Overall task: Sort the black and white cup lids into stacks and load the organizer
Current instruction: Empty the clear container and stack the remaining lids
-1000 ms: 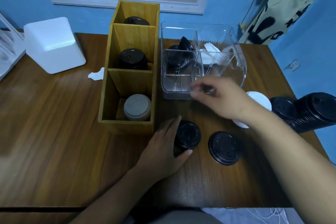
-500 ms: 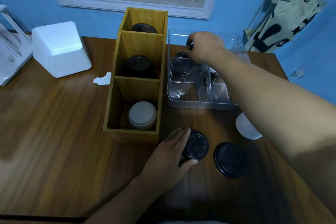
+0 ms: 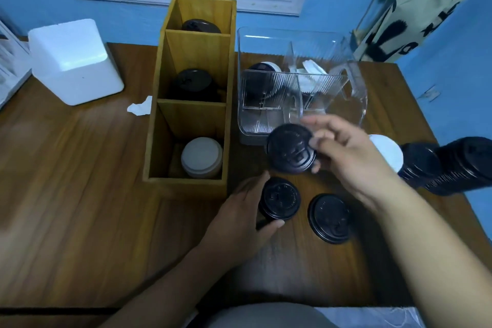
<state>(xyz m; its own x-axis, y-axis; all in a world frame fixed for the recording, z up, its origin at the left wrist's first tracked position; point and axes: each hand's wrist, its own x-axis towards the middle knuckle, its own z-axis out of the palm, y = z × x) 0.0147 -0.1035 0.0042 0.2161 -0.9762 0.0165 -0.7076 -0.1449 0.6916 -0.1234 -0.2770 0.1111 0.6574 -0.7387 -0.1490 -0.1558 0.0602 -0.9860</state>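
My right hand [image 3: 348, 154] pinches a black lid [image 3: 290, 148] by its rim, just in front of the clear plastic bin [image 3: 359, 93]. My left hand [image 3: 239, 218] grips a short stack of black lids [image 3: 279, 198] standing on the table. One more black lid [image 3: 330, 217] lies flat to its right. The wooden organizer [image 3: 159, 125] has three compartments: black lids [image 3: 201, 26] at the back, black lids [image 3: 193, 82] in the middle, white lids [image 3: 201, 157] at the front. The bin holds a dark lid [image 3: 259, 66] and white lids [image 3: 312, 69].
A long stack of black lids [image 3: 452, 165] lies on its side at the right table edge, with a white lid stack [image 3: 387, 150] beside it. A white box [image 3: 74, 61] and a scrap of paper [image 3: 139, 108] sit left of the organizer. A patterned bag [image 3: 415, 8] hangs at back right.
My right hand has come back out of the clear bin toward me, now carrying a black lid. My left hand has stayed on the short black stack.
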